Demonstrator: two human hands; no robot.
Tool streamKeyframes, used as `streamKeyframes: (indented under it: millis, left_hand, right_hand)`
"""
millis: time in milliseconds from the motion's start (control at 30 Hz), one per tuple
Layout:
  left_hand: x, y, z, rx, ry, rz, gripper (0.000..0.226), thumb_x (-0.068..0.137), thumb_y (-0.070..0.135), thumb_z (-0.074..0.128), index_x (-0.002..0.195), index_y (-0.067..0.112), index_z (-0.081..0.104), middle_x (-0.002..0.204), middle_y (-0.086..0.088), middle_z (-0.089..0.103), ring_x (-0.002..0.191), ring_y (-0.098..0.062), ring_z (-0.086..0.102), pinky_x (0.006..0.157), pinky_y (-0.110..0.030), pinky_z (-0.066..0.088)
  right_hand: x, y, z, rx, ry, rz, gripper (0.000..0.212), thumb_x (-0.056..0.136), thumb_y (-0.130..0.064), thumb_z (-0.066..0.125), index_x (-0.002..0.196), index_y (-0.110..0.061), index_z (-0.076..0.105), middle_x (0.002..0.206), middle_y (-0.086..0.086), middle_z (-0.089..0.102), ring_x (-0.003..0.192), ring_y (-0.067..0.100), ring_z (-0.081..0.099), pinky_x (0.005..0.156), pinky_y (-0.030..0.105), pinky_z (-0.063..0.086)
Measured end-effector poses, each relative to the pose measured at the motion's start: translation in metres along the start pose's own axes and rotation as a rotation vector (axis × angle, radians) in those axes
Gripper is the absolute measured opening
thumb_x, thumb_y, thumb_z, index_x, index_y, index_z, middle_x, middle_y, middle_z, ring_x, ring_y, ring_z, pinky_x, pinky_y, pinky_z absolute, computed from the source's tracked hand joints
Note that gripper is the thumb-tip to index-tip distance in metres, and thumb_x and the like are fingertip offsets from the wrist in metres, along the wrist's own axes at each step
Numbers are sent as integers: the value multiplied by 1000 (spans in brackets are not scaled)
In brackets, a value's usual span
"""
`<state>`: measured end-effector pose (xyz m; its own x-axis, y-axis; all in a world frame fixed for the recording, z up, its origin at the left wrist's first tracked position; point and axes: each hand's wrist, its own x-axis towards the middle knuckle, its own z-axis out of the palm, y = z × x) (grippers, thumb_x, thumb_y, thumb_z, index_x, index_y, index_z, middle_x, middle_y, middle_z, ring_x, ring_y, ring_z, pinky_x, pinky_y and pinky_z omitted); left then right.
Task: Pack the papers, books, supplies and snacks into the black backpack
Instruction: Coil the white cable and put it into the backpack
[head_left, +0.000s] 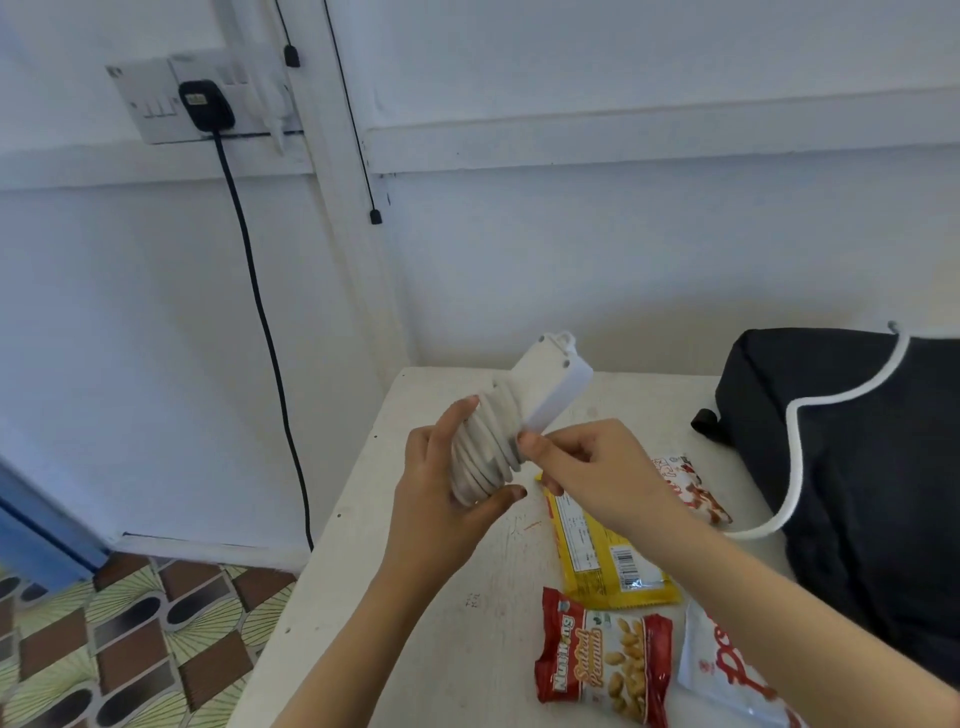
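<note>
I get bright, soft light with a blue cast on the wall (571, 234), warmer toward 3 o'clock. Shadows are faint. The whole frame is slightly soft, and lines bow near 9 o'clock.

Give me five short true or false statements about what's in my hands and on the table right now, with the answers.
1. The left hand and right hand both hold the white power strip, which has its cord wound round it. True.
2. The salted peanuts pack is inside the black backpack. False: it lies on the table, near the yellow pack.
3. A black plug sits in the wall socket. True.
4. The backpack lies on the floor. False: it rests on the table, at the right.
5. A white cord runs across the backpack. True.
</note>
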<state>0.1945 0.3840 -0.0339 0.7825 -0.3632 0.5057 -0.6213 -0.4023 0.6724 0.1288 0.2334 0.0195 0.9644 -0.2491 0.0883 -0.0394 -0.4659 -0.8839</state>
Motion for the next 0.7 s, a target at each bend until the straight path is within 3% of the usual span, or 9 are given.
streamKeyframes:
  millis: [67,133,200,300,433,533,700]
  left_hand:
    - [-2,3,3,52,35,5,91,60,41,83,127,44,22,111,5,40,88,2,48,66,-2,33]
    - [-3,5,4,76,60,6,95,61,55,76,133,45,16,108,6,38,83,-2,46,65,-5,32]
    - [-3,5,5,108,50,21,96,62,69,66,137,50,9,102,6,36,77,1,45,61,-5,32]
    - [-3,5,6,147,-1,42,86,66,70,58,137,55,11,99,6,34,81,6,44,63,-3,33]
    - [3,5,1,145,-8,41,73,67,63,62,130,49,27,102,4,35,83,0,44,62,-4,33]
    - [11,3,-8,80,88,-47,71,64,46,76,120,43,33,103,3,38,87,0,45,62,-8,33]
    - [21,0,-12,127,168,-133,65,68,33,79,121,30,41,107,4,45,86,-12,49,60,-11,34]
  right_hand:
    - [-2,1,7,117,83,73,56,78,-54,63,48,-8,55,49,6,44,50,19,39,59,32,36]
    - [-4,1,11,166,113,112,51,71,-56,69,45,-14,56,46,1,41,50,19,38,59,34,36]
    - [-4,-2,11,165,119,139,45,61,-61,73,52,-17,67,45,0,47,50,15,45,60,38,43]
    - [-3,-3,10,78,112,142,48,53,-68,71,63,-21,73,58,10,63,57,22,57,65,44,52]
    - [-10,-2,3,-118,49,90,41,71,-64,63,71,-25,74,48,-8,58,49,5,53,55,29,46]
    - [-16,-3,-8,-334,-22,-20,39,83,-56,56,71,-21,68,52,-4,55,45,5,43,50,22,36]
    - [-22,-16,-30,-618,-41,-150,21,96,-38,44,91,-27,62,65,-4,59,54,8,48,51,17,35]
